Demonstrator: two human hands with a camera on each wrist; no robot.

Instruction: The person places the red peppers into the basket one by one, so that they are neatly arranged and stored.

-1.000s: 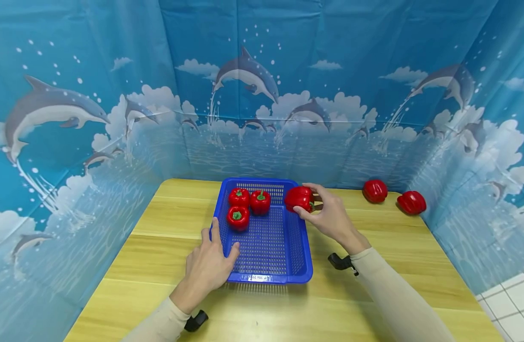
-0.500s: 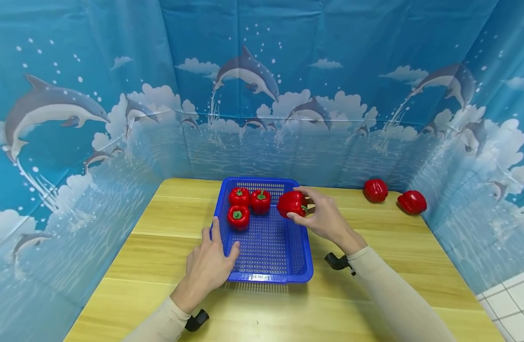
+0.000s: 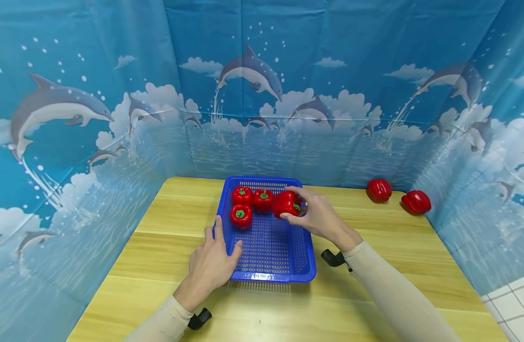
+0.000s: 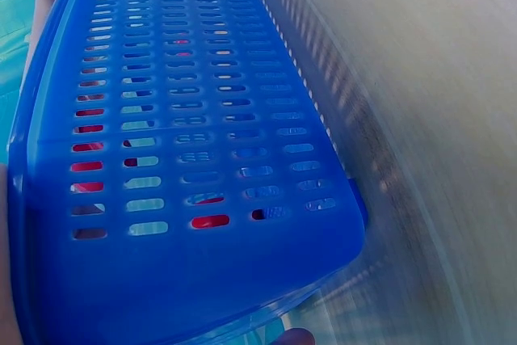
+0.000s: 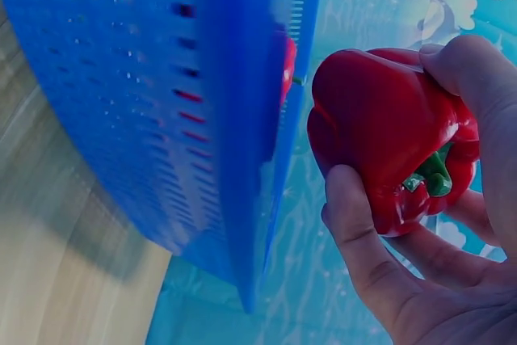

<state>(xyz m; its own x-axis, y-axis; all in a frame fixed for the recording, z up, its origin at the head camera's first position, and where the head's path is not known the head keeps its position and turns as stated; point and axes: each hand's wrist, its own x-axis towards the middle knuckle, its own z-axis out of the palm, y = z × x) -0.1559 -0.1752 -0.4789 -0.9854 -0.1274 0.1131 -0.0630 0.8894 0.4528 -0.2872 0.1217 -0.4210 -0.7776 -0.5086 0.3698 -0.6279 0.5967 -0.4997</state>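
My right hand (image 3: 323,218) holds a red bell pepper (image 5: 388,131) by its sides, thumb and fingers curled round it, the green stem facing the palm. In the head view this pepper hangs over the right part of the blue basket (image 3: 266,277). Three upright red bell peppers (image 3: 241,217) stand together in the basket's back left. My left hand (image 3: 212,263) lies at the basket's left rim, fingers extended along it and thumb over the inside. The left wrist view is filled by the slotted basket wall (image 4: 186,272), with red showing through the slots.
Two more red bell peppers (image 3: 378,190) lie on their sides at the back right of the wooden table (image 3: 138,266). A blue dolphin-print curtain (image 3: 262,142) encloses the table at the back and both sides. White tiles (image 3: 511,299) show at the lower right.
My right hand has moved left with the bell pepper, from the basket's right rim to over its inside, near the standing peppers. My left hand has stayed at the left rim.
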